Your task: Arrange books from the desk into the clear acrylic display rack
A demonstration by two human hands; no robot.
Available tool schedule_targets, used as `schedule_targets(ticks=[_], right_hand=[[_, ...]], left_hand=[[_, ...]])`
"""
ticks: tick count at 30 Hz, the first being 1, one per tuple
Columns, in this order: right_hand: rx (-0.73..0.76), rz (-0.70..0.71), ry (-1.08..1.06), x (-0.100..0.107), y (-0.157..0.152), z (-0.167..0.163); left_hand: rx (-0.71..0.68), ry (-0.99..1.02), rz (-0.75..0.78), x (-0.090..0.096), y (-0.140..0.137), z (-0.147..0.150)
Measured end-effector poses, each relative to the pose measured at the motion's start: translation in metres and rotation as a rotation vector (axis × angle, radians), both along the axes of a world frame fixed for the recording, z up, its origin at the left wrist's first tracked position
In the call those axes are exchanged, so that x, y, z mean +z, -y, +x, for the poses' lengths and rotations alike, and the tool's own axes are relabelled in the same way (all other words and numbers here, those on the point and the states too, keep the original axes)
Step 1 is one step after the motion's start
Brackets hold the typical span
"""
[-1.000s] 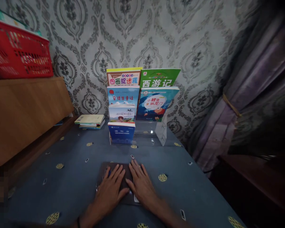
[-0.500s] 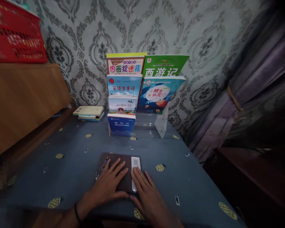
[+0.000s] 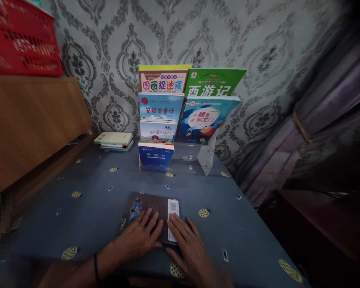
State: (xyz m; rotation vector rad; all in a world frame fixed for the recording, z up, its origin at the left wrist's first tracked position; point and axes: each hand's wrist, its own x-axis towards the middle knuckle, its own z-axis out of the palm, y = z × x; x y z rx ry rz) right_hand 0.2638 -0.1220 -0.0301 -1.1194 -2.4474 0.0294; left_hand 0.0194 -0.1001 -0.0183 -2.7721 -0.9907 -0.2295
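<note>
Head | dark book (image 3: 157, 204): flat, barcode strip (image 3: 173, 205) rightward, long axis unclear | left hand (image 3: 139, 236), right hand (image 3: 191, 245): fingers extended atop

We see a dark brown book (image 3: 156, 203) with a white label (image 3: 173, 208) — a blue tablecloth (image 3: 242, 240) printed with yellow pineapples (image 3: 203, 213) — grey damask-patterned wallpaper (image 3: 168, 32), a red basket (image 3: 26, 48), a wood-brown cabinet (image 3: 32, 124) and a purple curtain (image 3: 323, 104).

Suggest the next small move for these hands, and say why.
Perhaps curl the right hand around the right edge of the dark book to get a grip: its fingers lie on the white label beside that edge, while the left hand rests on the book and could steady it.
</note>
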Motion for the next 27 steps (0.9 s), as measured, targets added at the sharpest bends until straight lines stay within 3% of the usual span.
schedule_targets(ticks=[7, 14, 17, 22, 25, 27], right_hand=[[0.043, -0.084, -0.19, 0.012, -0.016, 0.016], [0.004, -0.359, -0.447, 0.035, -0.049, 0.015], [-0.013, -0.485, -0.663, 0.048, -0.061, 0.01], [-0.031, -0.574, -1.067, 0.068, -0.077, -0.014], [0.013, -0.665, -1.327, 0.073, -0.084, -0.038], [0.057, -0.76, -1.421, 0.073, -0.084, -0.055]], left_hand=[[-0.073, -0.02, 0.095, 0.015, -0.005, 0.002], [-0.034, 0.179, -0.036, 0.071, -0.008, -0.004], [0.033, 0.364, -0.191, 0.097, -0.011, -0.01], [0.213, 0.709, -0.416, 0.135, -0.019, -0.022], [0.313, 0.965, -0.463, 0.144, -0.026, -0.025], [0.391, 1.168, -0.569, 0.138, -0.03, -0.024]])
